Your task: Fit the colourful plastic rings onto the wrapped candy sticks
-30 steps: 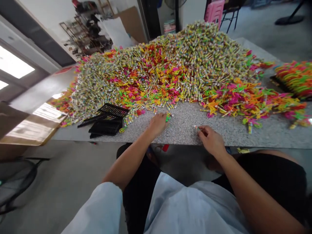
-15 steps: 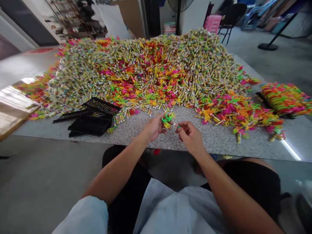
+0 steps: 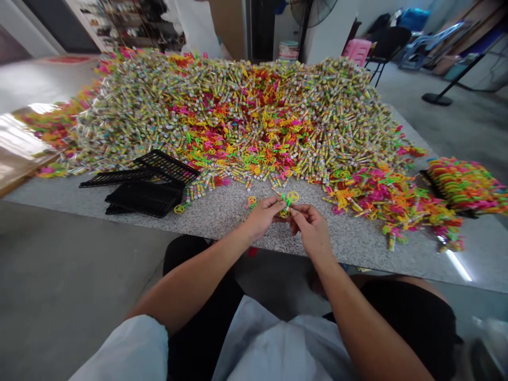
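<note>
Close together over the front of the table, both hands are closed. Between the fingertips of my left hand [image 3: 265, 216] are green and yellow plastic pieces [image 3: 292, 197] with ring-shaped ends. My right hand [image 3: 313, 227] pinches a small tube, mostly hidden by the fingers, its end against the green piece. Whether the two are joined I cannot tell. A loose pink and yellow piece [image 3: 252, 202] lies just beyond my left hand. Past the hands spreads a large heap of small labelled tubes [image 3: 341, 100] mixed with bright plastic pieces [image 3: 210, 140].
Black slotted trays [image 3: 145, 198] are stacked loosely on the left of the speckled table [image 3: 222, 225]. To the right lie a smaller pile of coloured pieces [image 3: 377, 188] and a filled black rack [image 3: 464, 182]. A pink stool [image 3: 356, 51] and a fan [image 3: 313, 10] stand behind.
My hands have come together, bringing the tube against the green piece. A pink and yellow piece now shows on the table beside my left hand. The view has shifted slightly.
</note>
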Demonstrator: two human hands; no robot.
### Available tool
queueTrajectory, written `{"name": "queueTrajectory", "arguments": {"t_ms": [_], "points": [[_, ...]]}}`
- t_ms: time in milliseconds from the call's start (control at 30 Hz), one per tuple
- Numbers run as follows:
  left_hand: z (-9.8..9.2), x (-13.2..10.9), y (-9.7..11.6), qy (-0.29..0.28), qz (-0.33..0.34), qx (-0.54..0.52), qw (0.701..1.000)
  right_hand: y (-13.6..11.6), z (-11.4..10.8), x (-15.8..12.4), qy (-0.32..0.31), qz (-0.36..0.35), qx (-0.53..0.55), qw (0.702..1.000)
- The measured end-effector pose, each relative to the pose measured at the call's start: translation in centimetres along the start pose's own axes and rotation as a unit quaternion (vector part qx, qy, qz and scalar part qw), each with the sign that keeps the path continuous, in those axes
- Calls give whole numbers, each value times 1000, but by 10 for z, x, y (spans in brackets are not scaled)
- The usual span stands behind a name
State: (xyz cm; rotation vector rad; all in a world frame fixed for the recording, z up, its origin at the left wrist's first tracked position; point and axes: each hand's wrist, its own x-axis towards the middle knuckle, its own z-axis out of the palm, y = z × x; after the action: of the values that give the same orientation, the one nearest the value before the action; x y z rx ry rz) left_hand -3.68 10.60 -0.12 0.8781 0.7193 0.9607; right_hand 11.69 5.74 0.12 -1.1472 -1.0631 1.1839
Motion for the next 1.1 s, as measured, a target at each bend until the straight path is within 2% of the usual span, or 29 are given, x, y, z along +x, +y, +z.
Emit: {"name": "queueTrajectory", "arguments": {"t_ms": [133,267,433,600,733,833,900,933,1000,1100], "points": [[-1,0,-4,6,-19,-38,999,5,2,1,10,21,79,997],[0,1,-4,3,-18,1,1000,7,0,3,35,52,149,987],[3,4,-7,28,30,155,987,7,-6,5,46,137,200,969],[1,3,-4,44,70,310,947,11,-8,8,49,112,166,978],[-3,1,-2,44,81,357,929,14,-11,9,8,128,154,980],[-4,0,-6,39,70,357,931,14,-17,7,-39,106,61,992],[-4,0,-10,35,66,353,933,13,-23,6,-42,38,-71,996],[-3,0,-13,34,67,350,934,12,-26,6,-39,-9,-147,988],[0,1,-17,34,71,348,934,12,-33,8,-35,-102,-278,954],[3,1,-19,40,70,338,937,17,-38,12,-38,-183,-385,904]]}}
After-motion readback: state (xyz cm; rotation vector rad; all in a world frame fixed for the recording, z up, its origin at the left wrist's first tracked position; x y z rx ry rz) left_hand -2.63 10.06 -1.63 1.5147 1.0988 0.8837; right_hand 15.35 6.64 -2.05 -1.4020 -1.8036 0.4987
